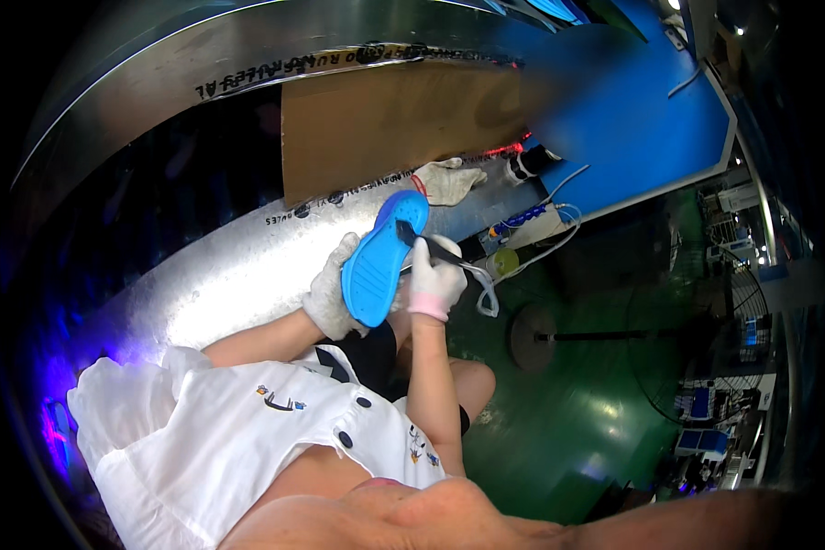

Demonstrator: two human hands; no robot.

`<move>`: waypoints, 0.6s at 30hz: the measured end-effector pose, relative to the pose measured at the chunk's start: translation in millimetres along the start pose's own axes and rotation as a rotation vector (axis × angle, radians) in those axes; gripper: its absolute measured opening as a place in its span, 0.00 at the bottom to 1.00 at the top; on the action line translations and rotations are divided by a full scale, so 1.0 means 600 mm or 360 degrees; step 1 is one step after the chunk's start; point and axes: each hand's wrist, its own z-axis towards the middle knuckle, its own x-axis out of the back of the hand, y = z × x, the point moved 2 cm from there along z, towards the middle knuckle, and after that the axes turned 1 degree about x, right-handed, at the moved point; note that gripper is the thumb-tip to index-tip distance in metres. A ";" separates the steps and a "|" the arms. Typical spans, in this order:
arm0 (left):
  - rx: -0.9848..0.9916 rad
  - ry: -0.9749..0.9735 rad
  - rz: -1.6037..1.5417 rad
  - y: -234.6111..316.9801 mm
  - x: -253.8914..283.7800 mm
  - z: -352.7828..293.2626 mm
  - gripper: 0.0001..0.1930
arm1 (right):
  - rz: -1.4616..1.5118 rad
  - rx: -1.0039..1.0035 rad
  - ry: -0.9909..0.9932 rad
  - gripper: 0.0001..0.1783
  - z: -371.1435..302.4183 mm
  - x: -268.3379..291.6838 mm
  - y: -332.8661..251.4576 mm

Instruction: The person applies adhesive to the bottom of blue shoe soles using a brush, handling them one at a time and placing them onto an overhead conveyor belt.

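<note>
Lower edge: blurred bare skin nearest the lens, cut off by the frame, too soft to make out.
Clothing: white shirt (247,431) with dark buttons, spread over the lap; lower half lost at the rim.
Left forearm: bare, coming up from under the shirt, partly hidden by it.
Right forearm: bare, rising almost straight up the middle of the view.
Left hand (332,291): in a white knit glove, fingers wrapped round the near edge of a blue shoe sole (382,254); fingertips hidden behind the sole.
Shoe sole: held up tilted between the two hands, above the lap, tread side facing the camera.
Right hand (435,280): white glove, fingers closed round the handle of a dark brush (422,240); grip detail hard to make out.
Brush: tip touching the upper part of the sole.
Bench: shiny metal surface (247,266) beyond the hands, with a spare white glove (447,180) lying on it.
Behind: brown cardboard sheet (385,124) standing upright.
Far right: green floor (577,403) and a pedestal fan (697,335), distorted by the lens.
</note>
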 end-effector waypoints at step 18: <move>0.0067 -0.0771 -0.0035 0.033 -0.114 -0.052 0.44 | 0.0338 0.0326 -0.0099 0.07 -0.029 0.067 -0.156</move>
